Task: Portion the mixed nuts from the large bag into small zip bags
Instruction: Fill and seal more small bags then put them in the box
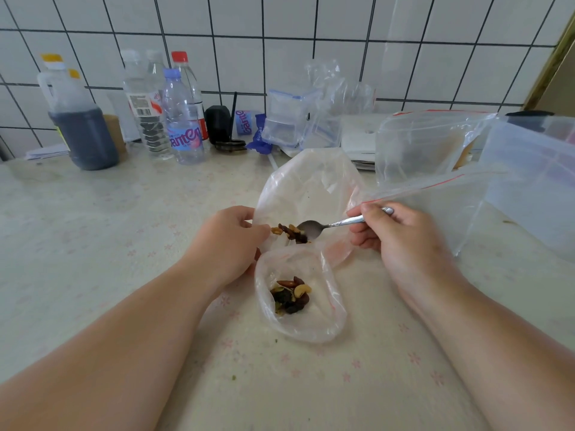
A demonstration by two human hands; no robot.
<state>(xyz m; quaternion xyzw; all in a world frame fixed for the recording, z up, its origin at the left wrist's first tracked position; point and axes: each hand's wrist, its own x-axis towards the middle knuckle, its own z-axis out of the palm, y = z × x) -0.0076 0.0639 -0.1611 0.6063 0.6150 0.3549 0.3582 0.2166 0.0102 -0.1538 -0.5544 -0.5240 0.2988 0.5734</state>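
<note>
Small clear soft-plastic zip bag (300, 295): mouth held open as an oval, facing up, on the pale floral counter (93, 231); a little heap of mixed nuts (291, 295) inside. Left hand (231, 244) pinches its rim. Large crinkled translucent bag (311, 188) just behind, long axis running away. Right hand (395, 231) grips a slim metal spoon (329, 226), bowl pointing left, touching loose nuts. Open counter to the left.

Soft, even daylight leaves only faint shadows beneath the fingers (252, 227), while wide-angle distortion bends the wall tiles (289, 17) far beyond them, and detail is slightly soft throughout.
</note>
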